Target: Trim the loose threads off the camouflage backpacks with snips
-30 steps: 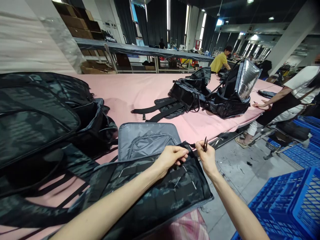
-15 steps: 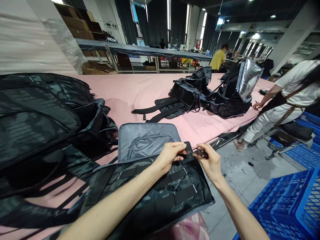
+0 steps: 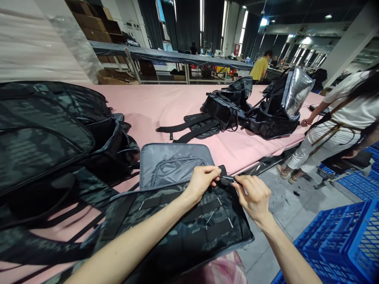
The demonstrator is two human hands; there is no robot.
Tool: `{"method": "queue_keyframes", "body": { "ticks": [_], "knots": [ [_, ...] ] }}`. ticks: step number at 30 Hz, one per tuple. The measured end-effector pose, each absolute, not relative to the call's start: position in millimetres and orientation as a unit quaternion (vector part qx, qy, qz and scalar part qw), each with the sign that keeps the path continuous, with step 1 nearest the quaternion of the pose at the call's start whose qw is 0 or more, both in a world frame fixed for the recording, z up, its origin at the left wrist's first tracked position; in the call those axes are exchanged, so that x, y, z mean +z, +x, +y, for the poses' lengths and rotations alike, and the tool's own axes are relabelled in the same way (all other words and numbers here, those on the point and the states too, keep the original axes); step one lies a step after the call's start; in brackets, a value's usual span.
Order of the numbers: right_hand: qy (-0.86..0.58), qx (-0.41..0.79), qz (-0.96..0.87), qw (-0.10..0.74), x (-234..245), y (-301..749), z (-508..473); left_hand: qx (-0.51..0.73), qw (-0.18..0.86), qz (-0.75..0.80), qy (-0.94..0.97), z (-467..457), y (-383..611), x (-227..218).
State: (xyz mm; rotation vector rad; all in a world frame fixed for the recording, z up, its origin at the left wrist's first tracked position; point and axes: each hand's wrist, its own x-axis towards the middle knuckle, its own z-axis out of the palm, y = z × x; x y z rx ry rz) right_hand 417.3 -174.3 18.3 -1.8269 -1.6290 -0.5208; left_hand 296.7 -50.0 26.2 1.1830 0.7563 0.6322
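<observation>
A dark camouflage backpack panel with webbing strips lies over the near edge of the pink table, its grey lining flap folded back. My left hand pinches the panel's top corner, fingers closed on the fabric. My right hand is closed round a small pair of thread snips, whose tips point left and meet the corner beside my left fingers.
A large dark backpack fills the table's left. Two more backpacks with straps lie at the far right. A person in white stands at the table's right end. Blue plastic crates stand on the floor at my right.
My right hand swung the snips from pointing upward, away from the bag, down and left to the corner held by my left hand. The person in white stepped further right.
</observation>
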Motion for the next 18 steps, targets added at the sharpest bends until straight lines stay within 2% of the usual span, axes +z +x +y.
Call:
{"method": "queue_keyframes", "body": {
  "ticks": [6,12,18],
  "knots": [
    [-0.689,-0.223,-0.625,0.292,19.5,416.1,-172.7,0.274,0.725,0.344,0.531,-50.7,297.1,25.1],
    [-0.689,-0.179,-0.615,0.338,18.0,421.2,-175.0,0.270,0.727,0.348,0.527,-49.5,296.4,26.5],
    [-0.694,-0.156,-0.618,0.334,17.6,418.3,-173.1,0.270,0.725,0.345,0.532,-50.3,297.5,23.8]
  ]
}}
